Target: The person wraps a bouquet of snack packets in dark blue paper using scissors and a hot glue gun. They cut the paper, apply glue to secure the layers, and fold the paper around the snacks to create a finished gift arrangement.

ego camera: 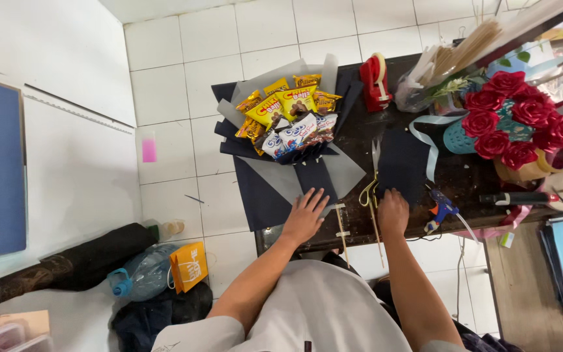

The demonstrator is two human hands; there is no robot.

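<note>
Head view: nearest, the left hand lies flat, fingers spread, on the snack bouquet's dark navy wrapping paper at the table's edge; the right hand, fingers curled loosely, presses a separate navy sheet; scissors lie between them.

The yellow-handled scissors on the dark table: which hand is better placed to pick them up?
Probably the right hand. It rests beside the yellow-handled scissors on the dark table, while the left hand lies flat on the navy wrapping paper, farther off.
</note>
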